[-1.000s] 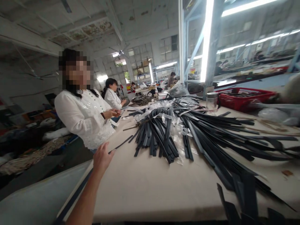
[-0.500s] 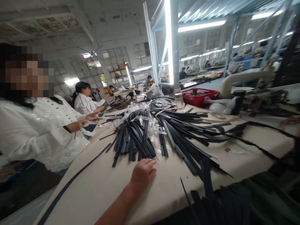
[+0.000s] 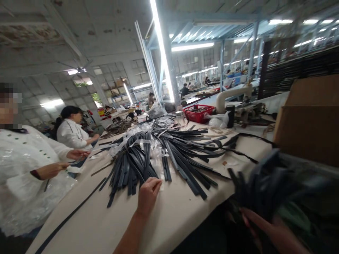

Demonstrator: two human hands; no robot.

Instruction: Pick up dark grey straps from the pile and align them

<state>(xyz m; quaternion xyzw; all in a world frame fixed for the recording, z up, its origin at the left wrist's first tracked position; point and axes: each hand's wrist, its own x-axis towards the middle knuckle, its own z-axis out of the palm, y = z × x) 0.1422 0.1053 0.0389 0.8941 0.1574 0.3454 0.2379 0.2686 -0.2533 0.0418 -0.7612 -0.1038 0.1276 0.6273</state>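
My left hand (image 3: 148, 194) rests at the near end of a pile of dark flat strips (image 3: 129, 173) on the cream-covered table (image 3: 111, 229). Its fingers are curled together at the strip ends; whatever lies between them, if anything, is hidden. Low at the right, off the table's edge, my right hand (image 3: 270, 227) is wrapped round a bundle of dark strips (image 3: 267, 188), smeared by motion. Clear plastic wrap (image 3: 157, 155) lies among the piled strips. One long strip (image 3: 71, 213) stretches along the table's left side.
A person in a white top (image 3: 29, 176) works at the left edge, with another person (image 3: 74, 128) beyond. Farther back stand a glass jar (image 3: 181, 119), a red basket (image 3: 200, 114) and a machine (image 3: 246, 113). A cardboard box (image 3: 308, 120) is at the right.
The view has swung right, bringing in the cardboard box. My right hand has come into view, and the bundle of strips has risen at the right. My left hand stays by the pile.
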